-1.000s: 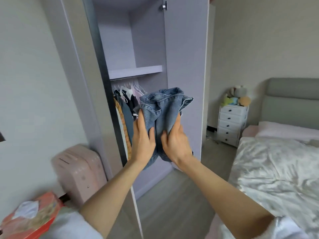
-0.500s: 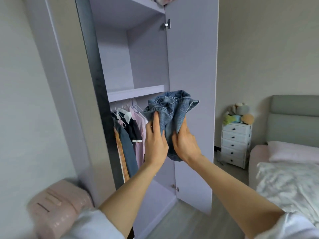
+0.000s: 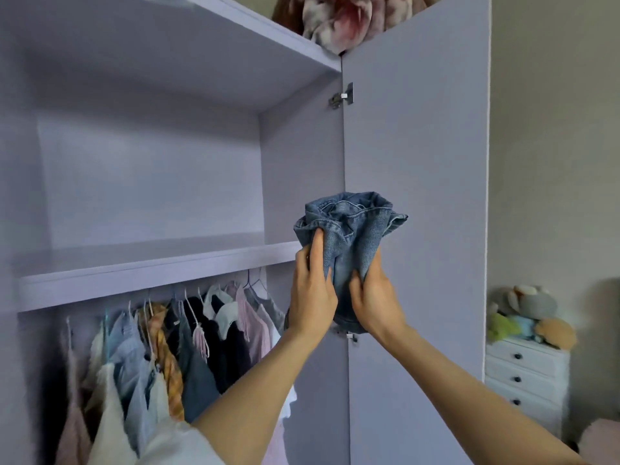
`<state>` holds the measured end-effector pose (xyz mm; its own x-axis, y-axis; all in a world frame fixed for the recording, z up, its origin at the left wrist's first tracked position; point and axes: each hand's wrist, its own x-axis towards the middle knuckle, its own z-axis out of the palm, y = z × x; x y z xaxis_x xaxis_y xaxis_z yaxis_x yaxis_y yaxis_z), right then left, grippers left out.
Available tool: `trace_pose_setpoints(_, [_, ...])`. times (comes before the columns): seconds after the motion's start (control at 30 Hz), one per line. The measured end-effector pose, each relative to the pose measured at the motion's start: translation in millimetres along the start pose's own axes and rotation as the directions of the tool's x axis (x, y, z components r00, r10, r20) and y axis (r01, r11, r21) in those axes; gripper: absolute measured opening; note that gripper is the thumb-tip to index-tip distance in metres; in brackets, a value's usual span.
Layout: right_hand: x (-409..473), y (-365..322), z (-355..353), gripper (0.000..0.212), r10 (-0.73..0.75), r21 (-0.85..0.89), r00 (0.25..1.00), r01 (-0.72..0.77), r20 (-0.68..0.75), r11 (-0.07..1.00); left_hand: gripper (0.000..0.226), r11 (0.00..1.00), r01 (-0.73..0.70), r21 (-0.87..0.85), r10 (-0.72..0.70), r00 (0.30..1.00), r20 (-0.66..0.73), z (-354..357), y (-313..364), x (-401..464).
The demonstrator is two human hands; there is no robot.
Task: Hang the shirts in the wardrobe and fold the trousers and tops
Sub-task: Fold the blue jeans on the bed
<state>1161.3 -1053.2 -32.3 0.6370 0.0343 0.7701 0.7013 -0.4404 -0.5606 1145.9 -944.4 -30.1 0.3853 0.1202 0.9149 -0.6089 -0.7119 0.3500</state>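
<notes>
Just right of the bare lilac wardrobe shelf, left hand and right hand clasp an upright folded blue denim bundle, left hand nearer the shelf.

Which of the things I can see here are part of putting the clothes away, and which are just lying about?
Part of the job: folded jeans, left hand, right hand, wardrobe shelf, hanging shirts.

Lying about: drawers, soft toys, bundle on top.
</notes>
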Motion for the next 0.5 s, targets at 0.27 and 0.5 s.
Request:
trace_pose_setpoints(0.27, [162,56,106,0.061,-0.158,0.118,0.986,0.162,-0.046,0.98,0.066,0.995,-0.07,0.069,0.075,0.995,-0.071,46,-135,132])
trace_pose_setpoints(0.5, [302,73,211,0.063,-0.297,0.135,0.948,0.31,-0.111,0.941,0.066,0.996,-0.077,0.05,0.082,0.988,-0.129,54,-253,255])
